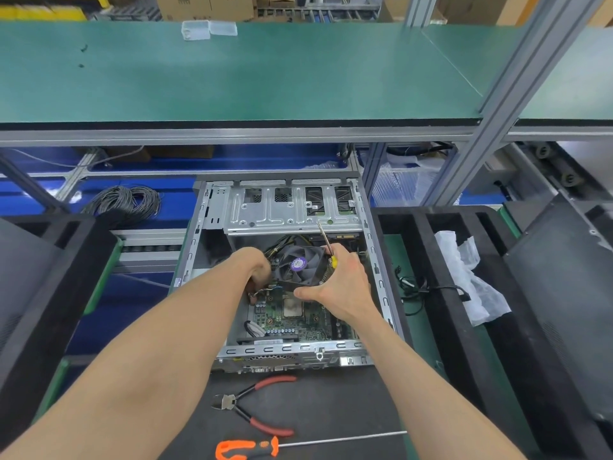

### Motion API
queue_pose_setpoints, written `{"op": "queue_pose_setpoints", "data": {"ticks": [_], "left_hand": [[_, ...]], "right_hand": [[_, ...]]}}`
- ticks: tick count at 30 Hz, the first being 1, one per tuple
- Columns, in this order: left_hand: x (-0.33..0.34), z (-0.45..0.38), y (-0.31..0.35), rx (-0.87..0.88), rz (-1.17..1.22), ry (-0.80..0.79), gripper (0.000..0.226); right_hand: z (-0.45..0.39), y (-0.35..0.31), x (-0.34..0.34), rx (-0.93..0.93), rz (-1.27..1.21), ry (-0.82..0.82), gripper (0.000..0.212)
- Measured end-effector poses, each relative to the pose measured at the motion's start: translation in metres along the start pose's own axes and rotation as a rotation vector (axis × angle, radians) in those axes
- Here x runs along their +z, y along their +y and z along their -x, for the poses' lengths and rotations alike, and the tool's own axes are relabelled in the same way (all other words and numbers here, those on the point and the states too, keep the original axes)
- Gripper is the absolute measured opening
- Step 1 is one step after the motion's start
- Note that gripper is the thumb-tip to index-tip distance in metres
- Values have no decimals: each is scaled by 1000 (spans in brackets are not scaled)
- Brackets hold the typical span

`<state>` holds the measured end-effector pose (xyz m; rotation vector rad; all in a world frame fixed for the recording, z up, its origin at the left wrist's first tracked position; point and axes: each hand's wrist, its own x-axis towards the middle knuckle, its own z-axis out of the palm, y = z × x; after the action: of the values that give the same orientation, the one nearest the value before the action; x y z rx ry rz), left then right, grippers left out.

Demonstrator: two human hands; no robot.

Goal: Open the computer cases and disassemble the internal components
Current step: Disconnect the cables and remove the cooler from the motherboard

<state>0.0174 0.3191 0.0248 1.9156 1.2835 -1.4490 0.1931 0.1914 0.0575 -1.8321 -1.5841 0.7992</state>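
Workbench (298, 403), open case (374, 260), hands (341, 283) gripping fan (300, 265)

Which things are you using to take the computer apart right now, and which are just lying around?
In use:
computer case
cooler fan, lifted off the board by the right hand
small screwdriver, also in the right hand
left hand, at the fan's wires

Lying about:
red-handled cutters
orange screwdriver
cable coil
plastic bag
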Motion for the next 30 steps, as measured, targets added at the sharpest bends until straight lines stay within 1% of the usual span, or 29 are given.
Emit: {"op": "queue_pose_setpoints", "data": {"ticks": [6,18,23,30], "left_hand": [[2,-6,-1,-7,60,-45,20],[4,-13,-3,-8,28,-49,28],[4,-12,-2,-23,-26,-17,23],[3,-14,-2,-27,-60,9,21]], "right_hand": [[-1,0,0,-2,-4,0,74],[-1,1,2,-4,-15,7,72],[-2,2,2,0,-4,2,76],[-1,2,3,-1,-10,3,75]]}}
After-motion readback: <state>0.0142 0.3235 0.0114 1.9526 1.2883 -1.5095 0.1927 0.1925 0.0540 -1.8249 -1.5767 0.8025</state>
